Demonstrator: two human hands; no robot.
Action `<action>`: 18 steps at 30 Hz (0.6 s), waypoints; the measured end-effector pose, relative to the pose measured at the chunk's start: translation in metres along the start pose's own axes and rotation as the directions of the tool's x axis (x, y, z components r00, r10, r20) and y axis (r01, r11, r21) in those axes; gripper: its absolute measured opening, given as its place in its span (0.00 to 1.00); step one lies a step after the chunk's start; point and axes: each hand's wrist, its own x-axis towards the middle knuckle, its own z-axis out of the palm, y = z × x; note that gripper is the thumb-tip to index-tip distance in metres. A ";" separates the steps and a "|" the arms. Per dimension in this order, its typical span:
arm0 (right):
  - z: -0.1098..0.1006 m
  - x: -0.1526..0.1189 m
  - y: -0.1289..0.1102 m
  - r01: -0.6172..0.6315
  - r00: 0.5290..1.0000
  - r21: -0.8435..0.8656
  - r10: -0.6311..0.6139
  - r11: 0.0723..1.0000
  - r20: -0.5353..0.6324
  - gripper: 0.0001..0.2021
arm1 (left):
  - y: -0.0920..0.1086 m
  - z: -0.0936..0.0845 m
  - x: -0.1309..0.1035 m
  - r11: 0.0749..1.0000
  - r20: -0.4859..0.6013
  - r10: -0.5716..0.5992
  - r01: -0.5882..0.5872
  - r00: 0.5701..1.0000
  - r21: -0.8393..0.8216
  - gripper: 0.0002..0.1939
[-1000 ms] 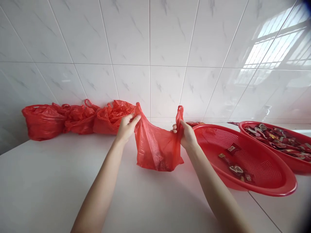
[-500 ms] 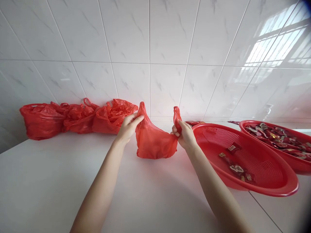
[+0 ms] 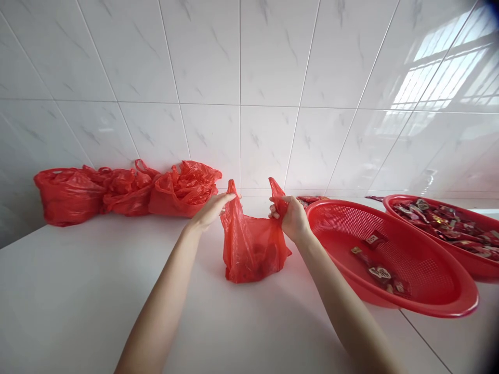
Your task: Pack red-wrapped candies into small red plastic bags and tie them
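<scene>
A small red plastic bag (image 3: 255, 249) stands in front of me on the white table, its two handles pulled upright. Dark shapes show faintly through its lower part, too dim to name. My left hand (image 3: 213, 210) pinches the left handle between thumb and fingers. Around the right handle, the fingers of my right hand (image 3: 293, 217) are closed, with the handle's tip sticking up above them. Just right of that hand is a red perforated plastic basket (image 3: 429, 244) holding several small wrapped packets (image 3: 380, 272).
Red plastic bags stand along the tiled wall at left: a full one (image 3: 70, 197), a crumpled one (image 3: 130, 192) and one stuffed with more bags (image 3: 183, 192). A second red basket (image 3: 477, 267), filled with wrapped packets (image 3: 448, 223), sits at far right. More packets (image 3: 312, 199) lie behind the nearer basket.
Both hands have brought the bag down and a little closer to me. Its handles are nearer each other, and its body has turned and hangs fuller.
</scene>
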 end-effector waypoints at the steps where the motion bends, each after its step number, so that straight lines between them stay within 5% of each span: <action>1: 0.000 0.000 0.000 0.004 1.000 0.011 -0.004 1.000 0.000 0.07 | 0.002 -0.004 -0.003 0.999 0.048 -0.008 0.006 0.999 0.040 0.23; 6: -0.001 0.002 0.001 -0.003 1.000 0.018 0.004 1.000 -0.020 0.08 | 0.006 -0.018 -0.015 0.990 0.231 0.012 -0.043 0.973 0.131 0.21; 12: 0.001 0.000 0.001 0.025 1.000 -0.013 -0.025 1.000 -0.019 0.06 | 0.001 -0.015 -0.009 0.979 0.039 0.092 -0.098 0.995 0.180 0.20; 18: 0.000 -0.006 -0.004 0.028 0.987 -0.042 -0.021 0.999 0.162 0.08 | -0.003 -0.013 -0.004 0.989 -0.044 0.134 -0.131 0.990 0.071 0.17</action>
